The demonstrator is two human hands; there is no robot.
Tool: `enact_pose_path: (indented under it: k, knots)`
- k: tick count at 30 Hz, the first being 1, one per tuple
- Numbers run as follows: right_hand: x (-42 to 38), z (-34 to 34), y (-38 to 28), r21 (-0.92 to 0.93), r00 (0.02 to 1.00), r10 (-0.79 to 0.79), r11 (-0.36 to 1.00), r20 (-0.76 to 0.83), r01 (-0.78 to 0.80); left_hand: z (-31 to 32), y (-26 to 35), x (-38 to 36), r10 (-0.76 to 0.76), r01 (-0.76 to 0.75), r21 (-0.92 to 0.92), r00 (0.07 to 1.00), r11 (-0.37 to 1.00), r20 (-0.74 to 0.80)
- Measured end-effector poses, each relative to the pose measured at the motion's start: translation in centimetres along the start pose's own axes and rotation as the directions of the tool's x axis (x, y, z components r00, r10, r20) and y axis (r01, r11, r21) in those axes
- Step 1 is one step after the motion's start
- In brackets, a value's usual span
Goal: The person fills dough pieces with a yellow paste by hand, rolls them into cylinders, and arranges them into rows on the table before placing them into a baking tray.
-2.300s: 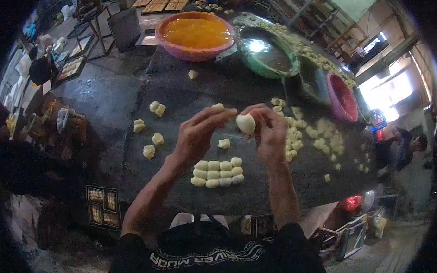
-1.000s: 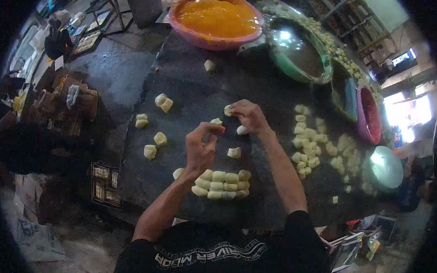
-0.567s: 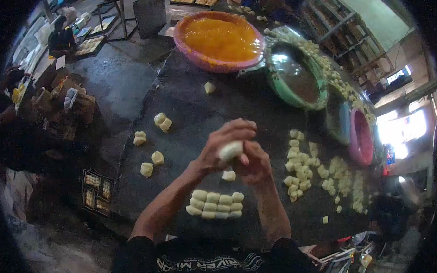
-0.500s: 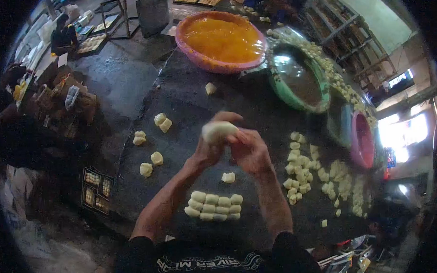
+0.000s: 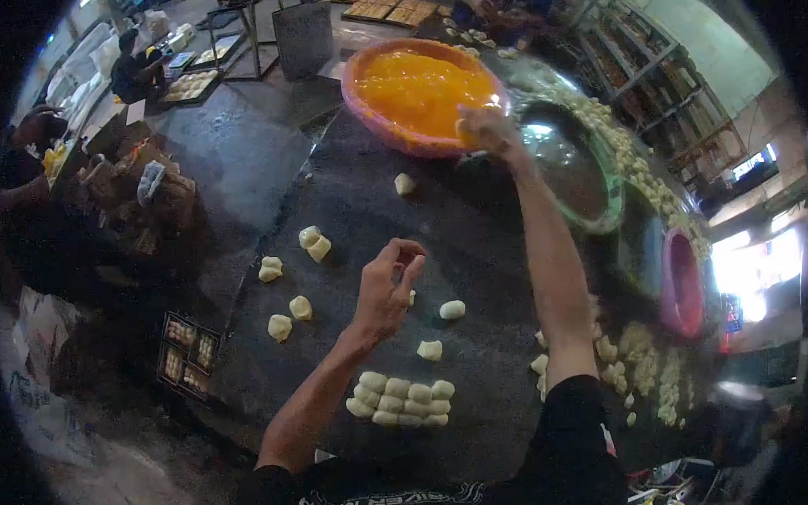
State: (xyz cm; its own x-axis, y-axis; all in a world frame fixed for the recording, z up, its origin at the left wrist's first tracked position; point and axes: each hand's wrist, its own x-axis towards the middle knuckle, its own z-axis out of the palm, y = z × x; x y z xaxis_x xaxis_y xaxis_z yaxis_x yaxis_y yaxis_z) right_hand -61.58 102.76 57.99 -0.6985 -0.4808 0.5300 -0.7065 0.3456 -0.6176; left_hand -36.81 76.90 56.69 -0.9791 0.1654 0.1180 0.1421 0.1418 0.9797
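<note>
My left hand (image 5: pixel 388 288) hovers over the dark table with its fingers curled and a gap between thumb and fingertips; a small pale bit shows beside its thumb. My right hand (image 5: pixel 488 131) reaches to the right rim of the pink basin (image 5: pixel 381 134), which holds an orange-yellow filling. That hand is blurred, and what its fingers hold cannot be made out. A smooth dough ball (image 5: pixel 453 309) lies right of my left hand, with a dough piece (image 5: pixel 430 350) below it. Nearer to me sits a block of joined dough balls (image 5: pixel 401 400) in rows.
Loose dough pieces (image 5: pixel 279 326) lie at the left, and one (image 5: pixel 405 184) below the basin. A green basin (image 5: pixel 612 206) and another pink basin (image 5: pixel 680 284) stand at the right, near many dough pieces (image 5: pixel 639 350). Other people (image 5: pixel 134 69) are in the background.
My hands have separated. The right moved up and away to the basin, and the left stayed near the middle. The dough they held is gone from them; a smooth ball now lies on the table.
</note>
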Motion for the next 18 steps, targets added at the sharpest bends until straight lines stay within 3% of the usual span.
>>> enact_pose_path:
  k: [1, 2, 3, 4, 5, 6, 7, 8, 9, 10, 11, 12, 13, 14, 16, 18]
  knots:
    - [0.3, -0.4, -3.4, -0.138, 0.847, 0.532, 0.838, -0.009, -0.528, 0.2, 0.6, 0.0, 0.009, -0.009, -0.004, 1.000, 1.000, 0.025]
    - [-1.2, -0.2, -6.5, -0.143, 0.835, 0.550, 0.826, -0.010, -0.546, 0.5, 1.2, -0.2, -0.002, 0.002, -0.014, 0.999, 1.000, 0.040]
    - [-3.8, 0.4, -9.8, 0.294, 0.748, 0.663, 0.718, -0.016, -0.630, 0.9, 1.6, -0.3, -0.076, 0.093, -0.152, 0.991, 0.984, 0.114]
    - [-6.6, 1.4, -12.9, 0.677, 0.651, 0.759, 0.467, 0.024, -0.569, 1.2, 1.7, -0.5, -0.142, 0.195, -0.275, 0.969, 0.941, 0.201]
    - [-9.5, 2.7, -15.9, 0.760, 0.593, 0.801, 0.334, 0.082, -0.557, 1.7, 1.5, -0.9, -0.156, 0.218, -0.275, 0.960, 0.936, 0.231]
    - [-12.2, 4.1, -18.5, 0.826, 0.534, 0.833, 0.195, 0.145, -0.528, 2.3, 1.1, -1.5, -0.184, 0.334, -0.458, 0.922, 0.824, 0.341]
    - [-14.6, 5.3, -20.4, 0.833, 0.545, 0.817, 0.163, 0.186, -0.528, 2.9, 0.5, -2.4, -0.191, 0.452, -0.599, 0.873, 0.661, 0.448]
    - [-16.8, 6.3, -22.0, 0.841, 0.558, 0.798, 0.130, 0.226, -0.526, 3.5, -0.8, -3.5, -0.205, 0.481, -0.588, 0.856, 0.650, 0.474]
    - [-18.4, 6.9, -23.7, 0.847, 0.539, 0.814, 0.117, 0.217, -0.518, 3.9, -2.3, -4.4, -0.272, 0.548, -0.675, 0.835, 0.494, 0.478]
    - [-19.5, 7.3, -25.3, 0.775, 0.571, 0.810, 0.276, 0.130, -0.568, 4.0, -2.8, -5.1, -0.333, 0.583, -0.743, 0.807, 0.327, 0.487]
    - [-20.3, 7.6, -26.6, 0.672, 0.612, 0.790, 0.428, 0.046, -0.604, 4.0, -3.0, -5.7, -0.373, 0.591, -0.743, 0.796, 0.313, 0.476]
    - [-21.0, 8.3, -27.7, 0.674, 0.603, 0.797, 0.430, 0.029, -0.601, 4.1, -2.9, -6.3, -0.368, 0.604, -0.733, 0.788, 0.313, 0.493]
    - [-21.3, 9.4, -28.7, 0.329, 0.585, 0.810, 0.562, -0.037, -0.759, 4.2, -3.0, -6.9, -0.388, 0.612, -0.720, 0.781, 0.326, 0.489]
    - [-21.5, 10.3, -29.4, -0.070, 0.582, 0.807, 0.577, -0.101, -0.813, 4.4, -3.2, -7.5, -0.408, 0.619, -0.710, 0.775, 0.337, 0.482]
    - [-21.4, 10.6, -30.9, -0.032, 0.612, 0.771, 0.617, -0.178, -0.786, 3.7, -1.7, -8.0, -0.343, 0.629, -0.673, 0.777, 0.388, 0.528]
    - [-20.5, 10.4, -33.0, -0.110, 0.562, 0.717, 0.574, -0.413, -0.812, 2.3, 0.7, -8.0, -0.260, 0.532, -0.489, 0.814, 0.692, 0.519]
